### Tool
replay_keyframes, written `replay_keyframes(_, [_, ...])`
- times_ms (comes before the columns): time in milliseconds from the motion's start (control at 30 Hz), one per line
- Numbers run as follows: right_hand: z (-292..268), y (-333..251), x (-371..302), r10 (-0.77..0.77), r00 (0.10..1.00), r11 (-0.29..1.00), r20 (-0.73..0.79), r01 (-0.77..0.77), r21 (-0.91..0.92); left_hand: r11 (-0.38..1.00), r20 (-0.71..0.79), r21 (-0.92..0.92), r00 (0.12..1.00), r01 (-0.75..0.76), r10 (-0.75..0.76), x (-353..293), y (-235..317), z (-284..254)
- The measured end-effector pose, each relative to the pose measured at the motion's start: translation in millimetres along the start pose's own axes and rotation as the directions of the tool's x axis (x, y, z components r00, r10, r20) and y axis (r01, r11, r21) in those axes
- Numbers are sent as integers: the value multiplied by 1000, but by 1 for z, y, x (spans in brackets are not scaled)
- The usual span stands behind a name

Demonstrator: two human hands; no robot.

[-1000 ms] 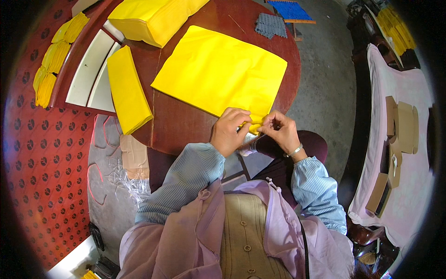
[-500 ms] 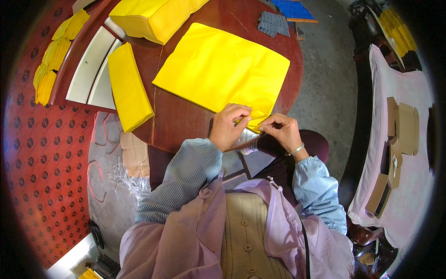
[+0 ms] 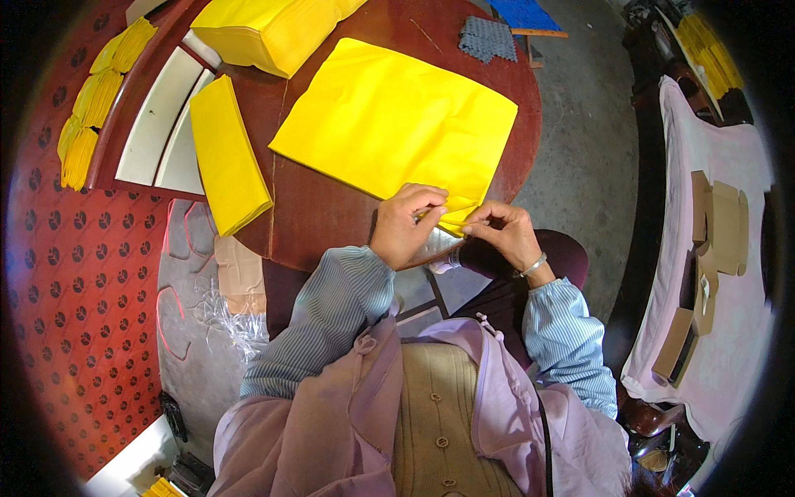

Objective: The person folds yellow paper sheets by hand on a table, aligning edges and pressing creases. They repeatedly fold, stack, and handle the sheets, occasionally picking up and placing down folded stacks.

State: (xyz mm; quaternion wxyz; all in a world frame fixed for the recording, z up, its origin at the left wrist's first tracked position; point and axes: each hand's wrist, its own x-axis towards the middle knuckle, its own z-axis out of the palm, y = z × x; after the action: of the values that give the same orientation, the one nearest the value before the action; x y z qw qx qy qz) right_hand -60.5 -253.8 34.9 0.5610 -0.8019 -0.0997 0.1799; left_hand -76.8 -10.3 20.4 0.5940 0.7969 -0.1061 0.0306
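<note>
Head view looked down on both forearms in striped blue sleeves reaching forward from the lower edge. The left hand (image 3: 406, 224) and the right hand (image 3: 501, 232) sat close together, fingers curled shut, each pinching the near corner of one large yellow paper sheet (image 3: 397, 124). That sheet lay flat on the round dark-red wooden bench (image 3: 323, 207), its long axis slanting from near right to far left. Two yellow paper stacks lay beside it: a narrow one (image 3: 228, 153) and a thick one (image 3: 265, 29).
</note>
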Motion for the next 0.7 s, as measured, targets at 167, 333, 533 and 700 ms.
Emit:
replay_keyframes(167, [0,2,0,-16,1000,1000,18,16,27,1000,-1,2,1000,-27,27,1,0,-1])
replay_keyframes(333, [1,5,2,-27,1000,995,-9,28,96,999,-6,10,999,-51,51,1,0,-1])
replay_keyframes(533, [1,2,3,6,1000,981,13,-8,195,994,-9,40,994,-106,107,1,-1,-2])
replay_keyframes(700, [1,-2,4,36,999,976,32,-42,213,987,-8,54,989,-149,150,2,1,-3])
